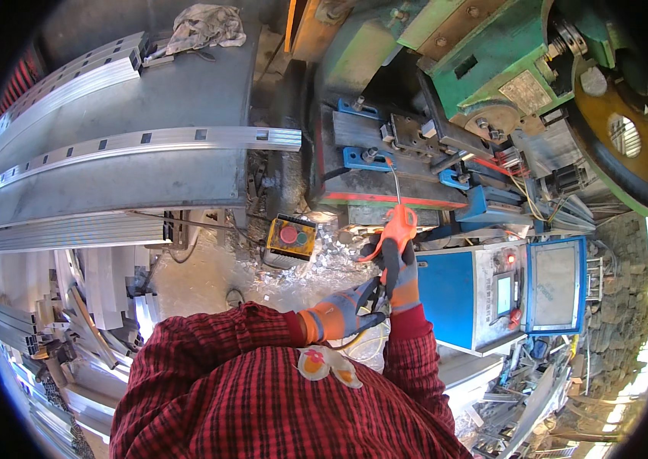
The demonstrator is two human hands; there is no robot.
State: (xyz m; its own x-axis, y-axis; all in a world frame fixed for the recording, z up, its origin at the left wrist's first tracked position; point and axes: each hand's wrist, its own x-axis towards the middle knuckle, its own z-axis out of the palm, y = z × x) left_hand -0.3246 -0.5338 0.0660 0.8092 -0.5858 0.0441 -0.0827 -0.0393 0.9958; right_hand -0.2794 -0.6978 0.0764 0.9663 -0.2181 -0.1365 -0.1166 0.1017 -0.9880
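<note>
My right hand [401,281], in an orange and grey work glove, grips an orange air blow gun [399,224]. The gun's thin bent metal nozzle points away from me, its tip close to a blue clamp [367,158] on the press bed. Just left of and below it is my left hand [339,313], gloved the same way. Its dark fingers look apart and loosely bent near my right wrist; I make out nothing held in them. Behind the clamp sits a metal die block [413,136] on the bed of a green press [484,65].
A punched aluminium profile [148,140] lies across the grey table [186,96] at left. Before the press stands a yellow control box [291,236] with red buttons, amid metal scraps. A blue-and-white control cabinet [454,294] is at right; a large flywheel [622,134] is at upper right.
</note>
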